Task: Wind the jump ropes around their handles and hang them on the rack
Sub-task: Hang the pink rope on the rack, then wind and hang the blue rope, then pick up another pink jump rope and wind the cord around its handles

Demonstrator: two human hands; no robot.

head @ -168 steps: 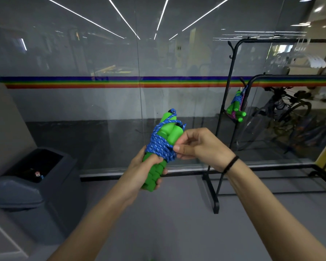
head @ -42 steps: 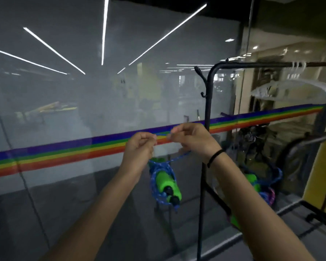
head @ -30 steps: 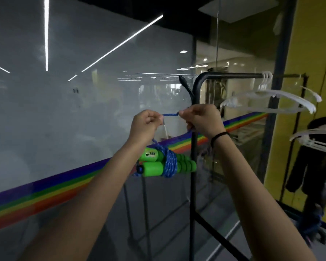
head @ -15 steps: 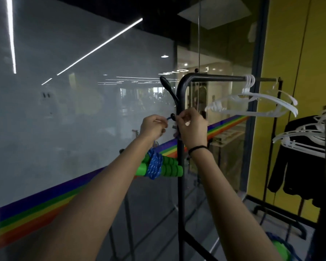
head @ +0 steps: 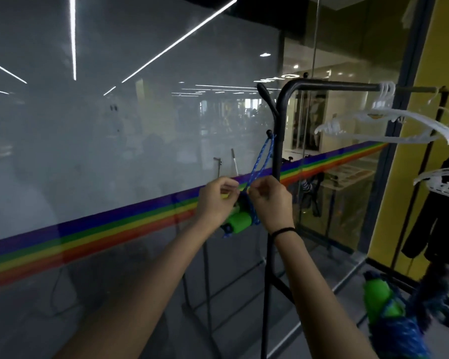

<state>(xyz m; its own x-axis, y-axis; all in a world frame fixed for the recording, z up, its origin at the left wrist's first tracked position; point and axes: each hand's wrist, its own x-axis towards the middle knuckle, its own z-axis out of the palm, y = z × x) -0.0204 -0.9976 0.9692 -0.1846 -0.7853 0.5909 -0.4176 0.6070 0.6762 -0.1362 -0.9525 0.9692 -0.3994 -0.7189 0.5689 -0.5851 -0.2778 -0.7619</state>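
Ok so the jump rope is bundled up, green handles wrapped in blue cord, and it's seen dangling between and just under both hands. Its blue loop is stretched up above the hands and hooked over a small peg on the black rack. One strand is pinched by the left hand, the other by the right hand, fingers curled in. White hangers are hung up and right of the hands, and a second wound rope is spotted low right.
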